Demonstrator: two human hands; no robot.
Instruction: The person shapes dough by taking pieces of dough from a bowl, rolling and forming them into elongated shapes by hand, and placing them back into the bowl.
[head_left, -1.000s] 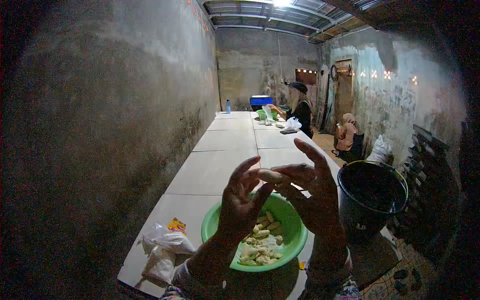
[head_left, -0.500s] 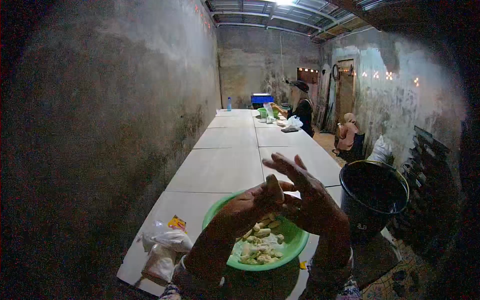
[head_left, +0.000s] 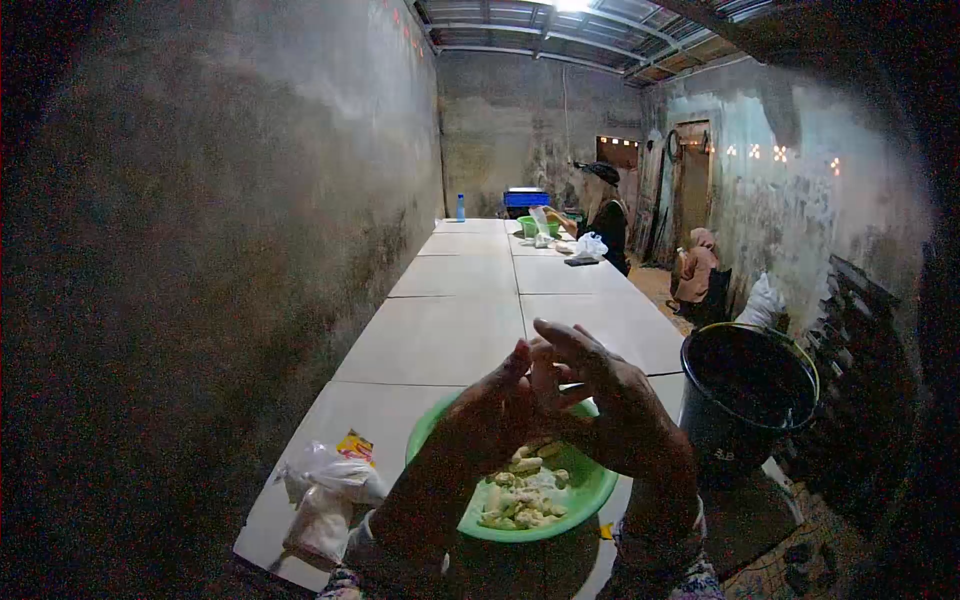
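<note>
My left hand (head_left: 492,412) and my right hand (head_left: 618,400) meet palm to palm above a green basin (head_left: 592,497). The right hand's fingers stretch out and point up to the left, over the left hand's fingers. On the left hand the thumb stands up, and part of the fingers is hidden behind the right hand. Whether anything lies between the palms, I cannot see. Inside the basin are several pale, finger-shaped pieces (head_left: 520,510) among white powder.
Left of the basin lie clear plastic bags (head_left: 335,475), one with white contents, and a yellow-red packet (head_left: 356,447). A black bucket (head_left: 735,410) stands at the right. Farther along the white table (head_left: 450,330), a person (head_left: 603,215) works beside another green basin (head_left: 538,227); another person (head_left: 697,265) sits low.
My hands have shifted against each other. The right fingers have drawn closer together and dropped slightly, and the left hand has turned with its thumb farther left.
</note>
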